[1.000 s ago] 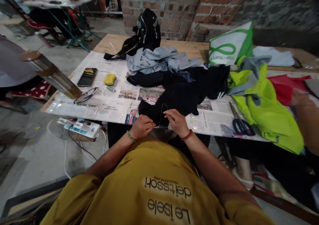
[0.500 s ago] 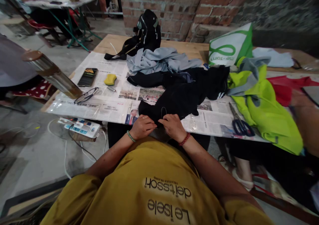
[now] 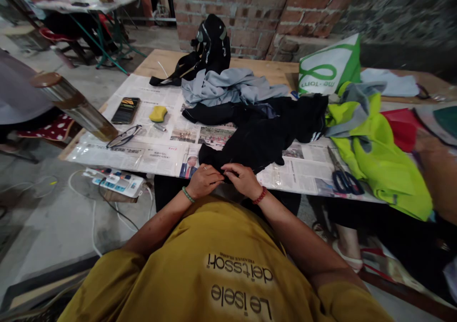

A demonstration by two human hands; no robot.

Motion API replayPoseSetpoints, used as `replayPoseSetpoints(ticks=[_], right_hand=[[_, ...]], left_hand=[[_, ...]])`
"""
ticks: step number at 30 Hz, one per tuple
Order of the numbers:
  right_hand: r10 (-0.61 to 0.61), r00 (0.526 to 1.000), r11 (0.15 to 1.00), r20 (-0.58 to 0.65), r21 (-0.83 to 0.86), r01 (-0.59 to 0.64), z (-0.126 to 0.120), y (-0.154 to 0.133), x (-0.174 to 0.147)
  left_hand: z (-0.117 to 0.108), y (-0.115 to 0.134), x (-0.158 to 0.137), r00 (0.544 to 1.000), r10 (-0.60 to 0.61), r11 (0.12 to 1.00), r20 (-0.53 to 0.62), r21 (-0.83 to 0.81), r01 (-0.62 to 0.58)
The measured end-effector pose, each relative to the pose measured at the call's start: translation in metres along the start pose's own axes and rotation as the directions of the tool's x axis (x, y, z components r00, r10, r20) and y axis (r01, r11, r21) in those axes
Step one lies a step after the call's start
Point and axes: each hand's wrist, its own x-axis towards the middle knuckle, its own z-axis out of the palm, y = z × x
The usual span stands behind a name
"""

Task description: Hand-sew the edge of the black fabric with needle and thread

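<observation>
A black garment (image 3: 246, 143) with white stripes at its far end lies across the newspaper, its near edge reaching the front of the table. My left hand (image 3: 205, 181), with a green bead bracelet and a ring, is closed on that near edge. Close beside it, my right hand (image 3: 244, 181), wearing a red bracelet, pinches thumb and forefinger together at the garment's edge. What sits in that pinch is too small to make out. The fingertips of both hands nearly meet.
Scissors (image 3: 344, 177) and a yellow-green garment (image 3: 389, 160) lie to the right. Leftward are a yellow sponge (image 3: 158, 113), phone (image 3: 125, 110), glasses (image 3: 124, 137) and tilted-looking bottle (image 3: 80, 110). Grey cloth (image 3: 228, 86) and a black bag (image 3: 213, 43) sit behind. A power strip (image 3: 114, 181) is below the table edge.
My right hand has shifted slightly left, and its fingers have turned toward my left hand. The thin pale loop of thread above it no longer shows. At far right, the red cloth has moved.
</observation>
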Motion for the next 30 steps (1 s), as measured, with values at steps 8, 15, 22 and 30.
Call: replayPoseSetpoints(ticks=[8,15,22,30], right_hand=[[0.304,0.946,0.892,0.117,0.314,-0.325,0.0,0.002,0.014],[0.193,0.979,0.981,0.072,0.015,-0.195,-0.005,-0.003,0.023],[0.168,0.982,0.985,0.088,0.026,-0.171,0.001,-0.003,0.02],[0.167,0.98,0.985,0.105,0.027,-0.171,0.001,-0.006,0.019]], left_hand=[[0.0,0.0,0.0,0.997,-0.071,0.995,-0.004,-0.075,0.071],[-0.001,-0.001,0.0,0.995,-0.096,0.99,-0.026,-0.103,0.093],[-0.001,0.0,0.001,0.993,-0.099,0.99,-0.058,-0.103,0.093],[0.003,0.0,0.001,0.968,-0.182,0.978,-0.175,-0.133,0.16]])
